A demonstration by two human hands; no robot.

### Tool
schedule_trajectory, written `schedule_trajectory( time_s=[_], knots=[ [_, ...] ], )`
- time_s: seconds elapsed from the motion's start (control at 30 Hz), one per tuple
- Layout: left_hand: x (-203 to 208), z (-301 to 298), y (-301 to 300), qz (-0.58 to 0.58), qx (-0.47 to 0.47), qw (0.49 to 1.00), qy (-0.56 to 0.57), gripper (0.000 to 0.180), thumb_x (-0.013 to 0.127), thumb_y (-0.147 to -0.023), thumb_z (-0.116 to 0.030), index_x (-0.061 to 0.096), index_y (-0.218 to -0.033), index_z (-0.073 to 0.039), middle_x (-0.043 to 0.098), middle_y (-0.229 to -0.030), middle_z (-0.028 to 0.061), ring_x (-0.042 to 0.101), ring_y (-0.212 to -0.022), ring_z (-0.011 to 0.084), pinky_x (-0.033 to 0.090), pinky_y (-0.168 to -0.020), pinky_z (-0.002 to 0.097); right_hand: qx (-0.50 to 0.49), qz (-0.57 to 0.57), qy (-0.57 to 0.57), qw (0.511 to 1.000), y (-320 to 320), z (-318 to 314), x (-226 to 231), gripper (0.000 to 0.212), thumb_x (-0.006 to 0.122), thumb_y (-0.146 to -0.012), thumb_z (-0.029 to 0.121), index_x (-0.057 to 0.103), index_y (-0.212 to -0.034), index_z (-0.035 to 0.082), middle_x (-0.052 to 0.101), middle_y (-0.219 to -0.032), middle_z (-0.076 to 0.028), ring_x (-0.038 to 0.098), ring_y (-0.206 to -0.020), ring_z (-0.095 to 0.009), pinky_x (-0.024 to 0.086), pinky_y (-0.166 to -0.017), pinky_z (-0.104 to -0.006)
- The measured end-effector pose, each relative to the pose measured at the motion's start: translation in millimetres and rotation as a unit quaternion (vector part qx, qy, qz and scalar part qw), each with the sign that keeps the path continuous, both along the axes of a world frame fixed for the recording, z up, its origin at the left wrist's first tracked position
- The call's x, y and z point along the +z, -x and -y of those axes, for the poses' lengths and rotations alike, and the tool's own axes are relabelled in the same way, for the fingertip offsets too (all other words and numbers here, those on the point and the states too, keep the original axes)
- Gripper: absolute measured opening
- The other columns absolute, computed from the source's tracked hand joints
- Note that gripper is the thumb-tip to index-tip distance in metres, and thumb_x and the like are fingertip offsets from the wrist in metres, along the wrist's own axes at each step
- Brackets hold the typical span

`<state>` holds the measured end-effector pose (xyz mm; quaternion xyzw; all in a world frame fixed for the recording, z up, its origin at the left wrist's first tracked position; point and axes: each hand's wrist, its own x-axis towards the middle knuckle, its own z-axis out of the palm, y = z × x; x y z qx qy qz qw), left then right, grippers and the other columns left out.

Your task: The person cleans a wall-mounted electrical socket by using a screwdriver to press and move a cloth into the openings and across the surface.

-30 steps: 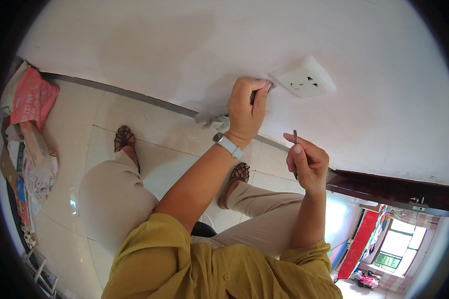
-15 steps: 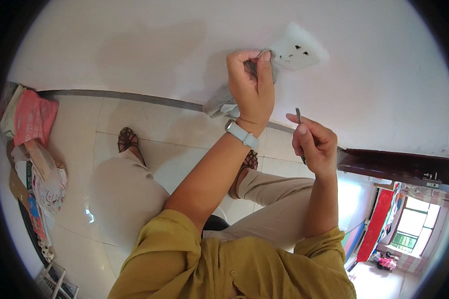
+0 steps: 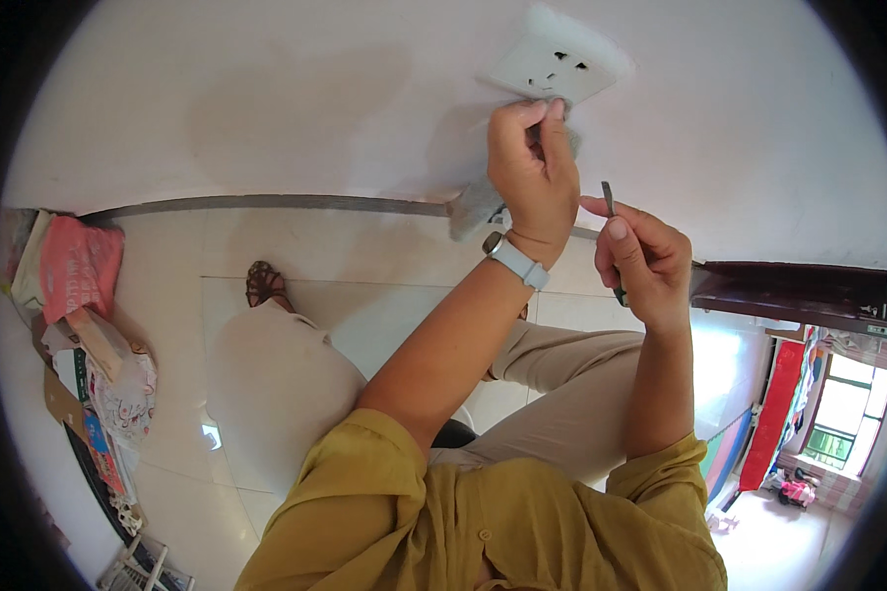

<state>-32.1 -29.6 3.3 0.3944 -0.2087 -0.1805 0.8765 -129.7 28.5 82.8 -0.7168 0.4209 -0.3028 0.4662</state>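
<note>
A white wall socket [image 3: 530,57] sits on the pale wall at the top. My left hand [image 3: 537,177] pinches a grey cloth [image 3: 476,209] between thumb and fingers against the socket's lower edge, near its right corner. The rest of the cloth hangs behind the hand and is partly hidden. Lower and to the right, my right hand [image 3: 652,258] is closed round a screwdriver [image 3: 608,197] with a flat metal blade pointing up. Part of its dark green handle shows below the fingers. The blade is apart from the socket.
On the tiled floor at the left are a pink bag [image 3: 84,264], a cardboard box [image 3: 96,345] and plastic bags. A white rack [image 3: 143,566] stands at the lower left. A dark wooden door frame [image 3: 788,291] and a bright window [image 3: 847,409] are at the right.
My left hand has slid the cloth along the socket's lower edge, from its left end toward the right corner. The right hand keeps hold of the screwdriver. The whole view has shifted.
</note>
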Motion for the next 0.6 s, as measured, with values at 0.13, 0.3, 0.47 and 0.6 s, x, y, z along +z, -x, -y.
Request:
schedule_trajectory(
  time_s=[0.13, 0.3, 0.47, 0.6],
  knots=[
    [-10.4, -7.7, 4.0, 0.192, -0.125, 0.971, -0.065, 0.009, 0.059, -0.089, -0.009, 0.052, -0.087, -0.003, 0.054, -0.081, 0.0044, 0.051, -0.069, 0.0069, 0.044, -0.061, 0.0224, -0.005, -0.005, -0.010, 1.000, -1.6, 2.4, -0.2, 0.025, 0.053, -0.095, 0.016, 0.063, -0.111, 0.000, 0.044, -0.056, 0.006, 0.039, -0.049, -0.003, 0.032, -0.044, -0.0176],
    [-19.4, -17.3, -4.6, 0.081, -0.106, 0.989, -0.069, 0.011, 0.059, -0.089, -0.012, 0.051, -0.092, -0.004, 0.056, -0.079, 0.0080, 0.052, -0.068, 0.0173, 0.044, -0.061, 0.0292, -0.013, 0.022, -0.010, 1.000, -8.2, 1.8, 0.9, 0.024, 0.056, -0.093, 0.017, 0.064, -0.109, 0.000, 0.044, -0.056, 0.006, 0.039, -0.050, -0.002, 0.032, -0.045, -0.0176],
    [-15.7, -37.4, -18.7, 0.071, -0.182, 0.979, -0.053, 0.015, 0.063, -0.087, -0.013, 0.052, -0.091, -0.005, 0.052, -0.066, -0.0018, 0.043, -0.055, 0.0039, 0.035, -0.051, 0.0189, -0.120, -0.045, -0.003, 0.992, -11.6, 13.7, -12.7, 0.030, 0.073, -0.078, 0.011, 0.065, -0.105, 0.000, 0.044, -0.058, 0.007, 0.038, -0.052, 0.000, 0.030, -0.047, -0.0172],
    [1.5, -44.6, -38.1, -0.071, -0.388, 0.919, -0.004, 0.015, 0.067, -0.084, -0.010, 0.058, -0.093, -0.004, 0.051, -0.066, -0.0045, 0.044, -0.057, 0.0024, 0.034, -0.052, 0.0176, -0.183, 0.075, -0.004, 0.980, -34.3, 20.6, -20.9, 0.026, 0.072, -0.079, 0.009, 0.064, -0.102, 0.000, 0.047, -0.057, 0.006, 0.041, -0.051, -0.001, 0.030, -0.044, -0.0181]
  ],
)
